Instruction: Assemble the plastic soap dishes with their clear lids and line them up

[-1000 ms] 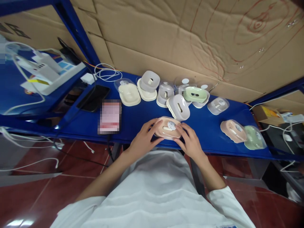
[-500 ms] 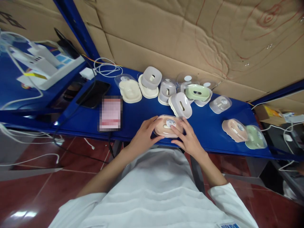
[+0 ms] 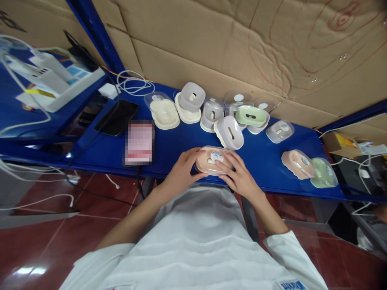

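A peach soap box [image 3: 208, 163] with a clear lid and a round sticker rests at the blue table's front edge. My left hand [image 3: 186, 169] grips its left end, thumb in front and fingers behind. On the right end is my right hand [image 3: 238, 177], one fingertip on the lid near the sticker and the others round the side. Just behind the box, a grey-lilac slotted tray [image 3: 231, 133] leans in a cream base. Further back stand a cream soap box [image 3: 165, 113] with its lid tilted behind it, another grey tray [image 3: 192, 97] on a cream base, and a green slotted tray [image 3: 250, 116].
To the right sit a lidded peach box [image 3: 298, 164], a green box [image 3: 323, 173] and a clear lidded box [image 3: 280, 131]. At left lie a phone with a blurred screen [image 3: 139, 143], a black phone [image 3: 116, 117] and a white cable [image 3: 136, 82]. Cardboard [image 3: 196, 44] walls the back.
The view has shifted slightly. Both hands stay on the peach soap box, and its position on the table looks the same.
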`<state>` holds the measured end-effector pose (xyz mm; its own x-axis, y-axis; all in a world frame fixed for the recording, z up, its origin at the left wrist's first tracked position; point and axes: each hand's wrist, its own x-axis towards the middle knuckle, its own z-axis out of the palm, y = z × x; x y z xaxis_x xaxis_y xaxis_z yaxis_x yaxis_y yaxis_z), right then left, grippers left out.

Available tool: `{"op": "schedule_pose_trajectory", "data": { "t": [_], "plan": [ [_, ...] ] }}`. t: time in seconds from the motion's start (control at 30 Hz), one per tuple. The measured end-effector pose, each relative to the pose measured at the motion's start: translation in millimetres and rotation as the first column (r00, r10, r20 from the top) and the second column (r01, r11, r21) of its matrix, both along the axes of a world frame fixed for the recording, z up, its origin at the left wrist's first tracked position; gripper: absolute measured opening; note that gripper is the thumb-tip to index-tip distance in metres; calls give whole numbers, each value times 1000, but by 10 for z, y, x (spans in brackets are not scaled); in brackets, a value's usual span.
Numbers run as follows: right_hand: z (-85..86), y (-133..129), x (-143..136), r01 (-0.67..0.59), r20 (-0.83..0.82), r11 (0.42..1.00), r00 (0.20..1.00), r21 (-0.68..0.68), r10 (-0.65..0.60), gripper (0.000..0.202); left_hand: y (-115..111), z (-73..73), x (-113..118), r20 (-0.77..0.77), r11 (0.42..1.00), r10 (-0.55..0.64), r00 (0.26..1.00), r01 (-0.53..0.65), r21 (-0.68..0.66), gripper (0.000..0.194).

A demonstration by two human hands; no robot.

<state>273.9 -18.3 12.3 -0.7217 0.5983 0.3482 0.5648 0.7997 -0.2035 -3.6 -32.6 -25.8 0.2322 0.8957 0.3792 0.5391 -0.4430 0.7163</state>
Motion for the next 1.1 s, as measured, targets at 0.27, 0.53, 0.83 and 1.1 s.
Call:
{"op": "schedule_pose_trajectory", "data": {
  "t": [0.27, 0.53, 0.83, 1.1],
  "plan": [
    [-5, -3, 11, 57, 29, 997, 998, -53, -55, 52, 4, 38, 1, -16, 1000, -1, 1000, 1, 1, 78],
    [10, 10, -22, -6, 20, 1000, 1000, -11, 7, 54, 16, 3, -14, 5, 1000, -10, 1000, 10, 7, 74],
    [123, 49, 109, -12, -72, 996, 997, -83, 6, 58, -39, 37, 3, 31, 1000, -20, 999, 19, 10, 76],
    [897, 456, 1522, 621, -77, 756, 781, 209, -620, 62, -72, 125, 39, -30, 1000, -16, 999, 16, -7, 55]
  ]
}}
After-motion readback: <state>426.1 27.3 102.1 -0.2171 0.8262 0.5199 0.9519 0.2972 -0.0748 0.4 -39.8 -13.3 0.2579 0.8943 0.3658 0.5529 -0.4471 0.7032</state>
